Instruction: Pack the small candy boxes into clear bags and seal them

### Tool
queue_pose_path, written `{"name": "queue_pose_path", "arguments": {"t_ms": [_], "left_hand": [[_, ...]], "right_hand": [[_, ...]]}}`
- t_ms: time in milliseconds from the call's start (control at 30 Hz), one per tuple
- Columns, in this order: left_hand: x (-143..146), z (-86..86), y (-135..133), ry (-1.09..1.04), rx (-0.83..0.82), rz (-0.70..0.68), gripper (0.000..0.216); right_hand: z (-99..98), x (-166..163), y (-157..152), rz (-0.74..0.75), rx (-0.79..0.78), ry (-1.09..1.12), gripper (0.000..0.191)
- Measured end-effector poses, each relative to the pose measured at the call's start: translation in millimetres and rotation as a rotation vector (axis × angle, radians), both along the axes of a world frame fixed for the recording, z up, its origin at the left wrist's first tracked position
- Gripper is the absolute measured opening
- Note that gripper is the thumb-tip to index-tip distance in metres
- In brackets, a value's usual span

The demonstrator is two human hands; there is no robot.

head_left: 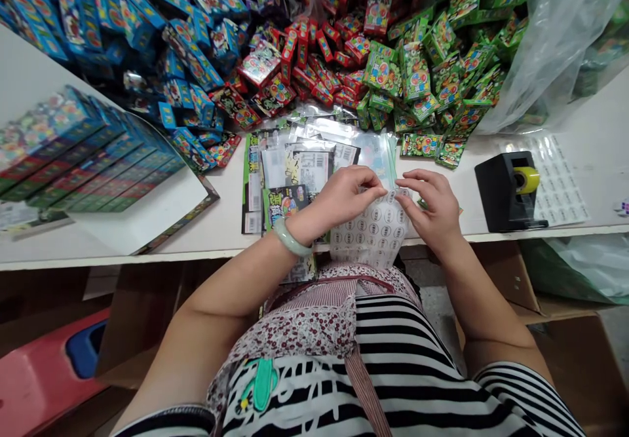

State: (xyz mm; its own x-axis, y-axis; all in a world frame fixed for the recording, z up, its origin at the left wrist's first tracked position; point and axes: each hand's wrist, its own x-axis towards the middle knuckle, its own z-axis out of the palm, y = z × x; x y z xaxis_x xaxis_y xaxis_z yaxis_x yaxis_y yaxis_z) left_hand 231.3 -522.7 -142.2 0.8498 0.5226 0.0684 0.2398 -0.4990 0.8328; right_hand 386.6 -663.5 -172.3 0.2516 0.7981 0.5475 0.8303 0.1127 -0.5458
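My left hand (346,194) and my right hand (430,204) meet over a clear sheet of small round stickers (371,230) at the table's front edge. Both hands have their fingers curled, pinching at the top of the sheet. A pale green bangle (289,239) circles my left wrist. Under and behind the hands lies a pile of clear plastic bags and printed cards (304,162). What the fingertips pinch is too small to name.
Heaps of small boxes fill the back: blue (147,24), red (314,57), green (432,70). A tray of stacked blue boxes (83,155) stands at left. A black tape dispenser (508,191) and a label sheet (560,181) sit at right, a clear plastic bag (560,37) behind.
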Motion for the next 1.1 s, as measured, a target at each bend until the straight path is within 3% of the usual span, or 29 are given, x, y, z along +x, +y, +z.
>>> {"name": "queue_pose_path", "arguments": {"t_ms": [133, 333, 500, 600, 800, 1100], "left_hand": [[0.2, 0.3, -1.0, -0.011, 0.002, -0.011, 0.015], [0.6, -4.7, 0.9, 0.011, -0.046, 0.008, 0.016], [2.0, -2.7, 0.7, 0.013, -0.061, -0.006, 0.014], [-3.8, 1.0, 4.8, -0.027, -0.080, -0.033, 0.008], [-22.5, -2.4, 16.4, -0.037, -0.112, 0.078, 0.004], [-22.1, -4.2, 11.2, -0.032, -0.116, 0.091, 0.004]], "right_hand": [[5.4, -2.0, 5.0, 0.015, -0.076, 0.013, 0.009], [8.5, -3.8, 2.0, -0.038, -0.106, -0.054, 0.010], [8.6, -0.8, 6.8, 0.055, -0.152, 0.027, 0.025], [6.3, 2.4, 10.3, 0.081, -0.197, 0.046, 0.016], [4.6, 3.5, 11.1, 0.056, -0.239, 0.097, 0.013], [7.6, -1.0, 16.4, 0.057, -0.215, 0.107, 0.005]]}}
